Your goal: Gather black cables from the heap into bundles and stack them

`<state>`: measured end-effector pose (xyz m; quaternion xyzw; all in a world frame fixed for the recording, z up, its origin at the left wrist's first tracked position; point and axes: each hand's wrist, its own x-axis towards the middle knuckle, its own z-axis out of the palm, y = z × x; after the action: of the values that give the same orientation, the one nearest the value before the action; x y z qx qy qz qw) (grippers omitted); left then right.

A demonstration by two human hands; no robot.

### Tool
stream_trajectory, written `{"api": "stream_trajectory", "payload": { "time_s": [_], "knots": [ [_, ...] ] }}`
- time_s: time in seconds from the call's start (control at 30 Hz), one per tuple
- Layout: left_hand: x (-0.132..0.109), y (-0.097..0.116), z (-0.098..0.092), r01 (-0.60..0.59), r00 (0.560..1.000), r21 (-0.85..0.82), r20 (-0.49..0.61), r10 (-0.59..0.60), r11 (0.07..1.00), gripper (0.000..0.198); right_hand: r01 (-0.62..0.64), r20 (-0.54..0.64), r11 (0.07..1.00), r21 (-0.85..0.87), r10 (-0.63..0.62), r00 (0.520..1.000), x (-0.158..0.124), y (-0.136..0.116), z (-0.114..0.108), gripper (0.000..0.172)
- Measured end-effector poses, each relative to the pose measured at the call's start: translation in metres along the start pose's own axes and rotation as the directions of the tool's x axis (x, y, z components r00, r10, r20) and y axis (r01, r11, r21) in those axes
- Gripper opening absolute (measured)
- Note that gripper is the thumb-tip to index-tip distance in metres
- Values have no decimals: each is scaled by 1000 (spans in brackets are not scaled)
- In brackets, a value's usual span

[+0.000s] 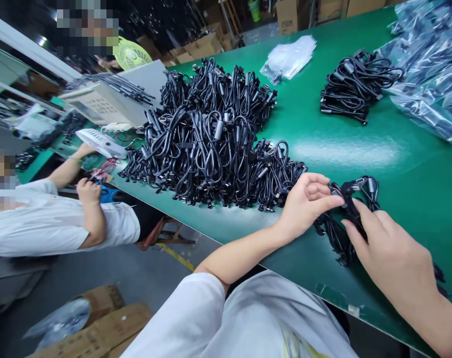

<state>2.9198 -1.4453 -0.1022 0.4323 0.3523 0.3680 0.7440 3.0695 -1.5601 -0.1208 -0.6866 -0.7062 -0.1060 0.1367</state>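
Left hand [304,201], right hand [392,243], grips pinched on a black cable bundle [350,209]; illegible print [286,24] on a cardboard box [285,11].

White short-sleeved shirt [248,318], yellowish print [298,344]

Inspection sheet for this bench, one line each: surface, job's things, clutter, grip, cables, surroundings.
Surface: green table, glossy, pale marks at the near edge.
Job's things: large pile of coiled black cables; smaller pile beyond the hands; more bundles below them.
Clutter: flat plastic bags toward the far edge; shiny plastic bags at picture right.
Grip: right hand closed around a cable bundle; left hand at its end, pinch unclear.
Cables: besides the bundles, thin red wires near a co-worker.
Surroundings: that co-worker at picture left; green fan; cardboard boxes on the floor.
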Motion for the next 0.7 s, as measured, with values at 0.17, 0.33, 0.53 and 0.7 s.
{"api": "stream_trajectory", "payload": {
  "time_s": [0.17,0.33,0.53,0.7],
  "knots": [
    [-1,1,-1,1,997,-62,72,3,998,49,-101,69,924,370,81,994,6,2,3,36],
    [-1,3,-3,-37,991,-91,125,48,995,44,-201,158,857,475,141,977,8,4,-1,34],
    [-2,5,-4,-57,984,-70,163,68,996,42,-251,202,798,548,165,965,12,4,-6,28],
    [-4,7,-3,-52,979,-98,190,70,994,41,-280,249,754,594,158,956,14,7,-10,25]
  ]
}}
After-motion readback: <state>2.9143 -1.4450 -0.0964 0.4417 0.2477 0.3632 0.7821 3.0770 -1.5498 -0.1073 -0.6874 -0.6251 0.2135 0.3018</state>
